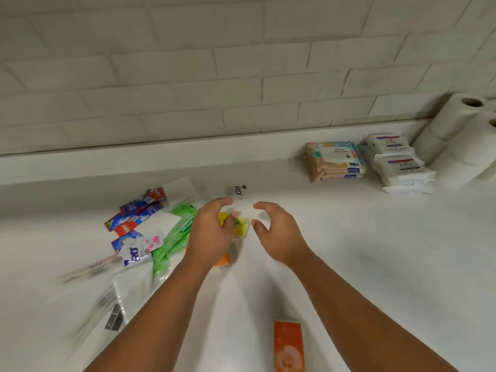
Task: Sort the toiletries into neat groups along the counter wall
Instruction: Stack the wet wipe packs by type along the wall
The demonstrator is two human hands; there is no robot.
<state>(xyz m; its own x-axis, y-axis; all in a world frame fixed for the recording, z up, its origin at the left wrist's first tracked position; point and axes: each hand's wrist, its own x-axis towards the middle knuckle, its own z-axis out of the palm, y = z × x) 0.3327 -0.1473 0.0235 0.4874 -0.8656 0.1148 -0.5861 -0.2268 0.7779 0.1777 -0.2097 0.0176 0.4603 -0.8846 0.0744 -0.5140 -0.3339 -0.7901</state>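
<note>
Currently left hand [212, 233] curls onto small yellow packet [240, 227] mid-counter, right hand [275, 234] apart beside it, loose-fingered, empty; toothpaste sachets [134, 218] jumbled left, wipe packs [334, 162] stacked by wall; next, probably: carry packet wallward, start group.

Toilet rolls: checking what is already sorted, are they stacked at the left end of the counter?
No, the toilet rolls are stacked at the far right end, just beside the white tissue packs.
</note>
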